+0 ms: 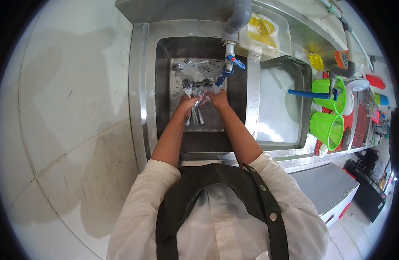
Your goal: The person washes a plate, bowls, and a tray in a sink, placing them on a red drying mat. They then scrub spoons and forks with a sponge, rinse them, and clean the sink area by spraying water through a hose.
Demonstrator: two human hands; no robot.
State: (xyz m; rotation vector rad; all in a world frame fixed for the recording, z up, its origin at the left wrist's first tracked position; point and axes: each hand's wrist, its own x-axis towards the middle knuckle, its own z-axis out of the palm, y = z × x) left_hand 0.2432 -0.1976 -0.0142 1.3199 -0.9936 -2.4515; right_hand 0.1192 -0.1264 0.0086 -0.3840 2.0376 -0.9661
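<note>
Steel cutlery bunch mid-frame in sink; left hand grip closed round it. Right hand against bunch under blue hose; finger closure hidden, can't tell. Looks partway: bunch in hand, loose cutlery at sink's upper part left unhandled. Cleanliness unclear.

Both bare forearms extended forward and slightly inward, with the elbows bent. The left hand was curled in a closed grip; the right hand sat just beside it, palm turned inward, its finger positions partly obscured.
</note>
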